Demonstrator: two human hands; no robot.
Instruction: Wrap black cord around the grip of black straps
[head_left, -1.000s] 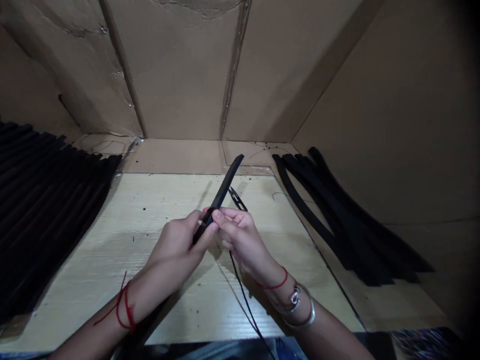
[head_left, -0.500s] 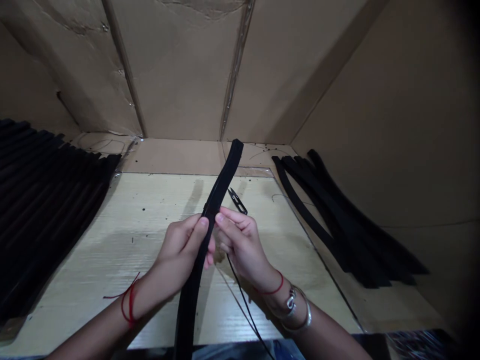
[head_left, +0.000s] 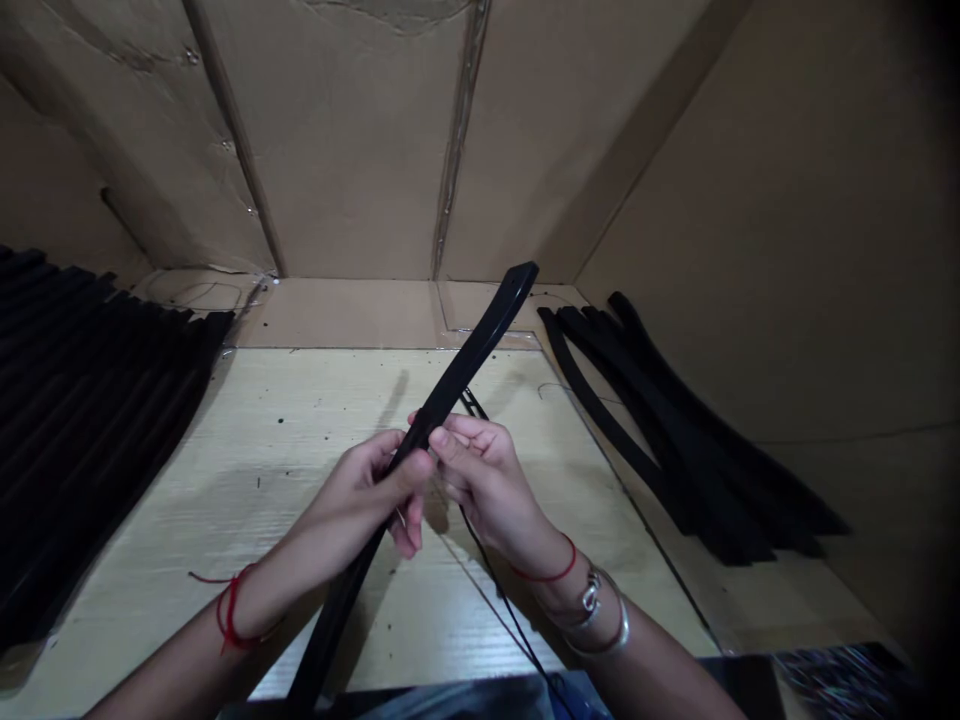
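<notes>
A long black strip [head_left: 480,345] runs slantwise between my hands, its far end raised to the upper right and its near end low by my lap. Its upper face looks glossy. My left hand [head_left: 382,480] is closed round it at mid-length, thumb across the front. My right hand [head_left: 484,475] pinches the strip's right edge just above, thumb against fingers; whatever is between those fingertips is hidden. Below the right hand a thin black cord [head_left: 487,565] trails down to my lap. Black thread snips [head_left: 474,404] lie just beyond, partly covered by the strip and right hand.
Many black strips [head_left: 97,420] lie in a row on the left. Several more strips [head_left: 675,450] are fanned out at right. Cardboard walls [head_left: 360,140] enclose the back and sides of the pale wooden board [head_left: 300,400], which has small dark scraps on it.
The strip has turned and leans further right, its far end shifted right and its near end left. My left thumb and fingers have shifted along it. The snips are more covered.
</notes>
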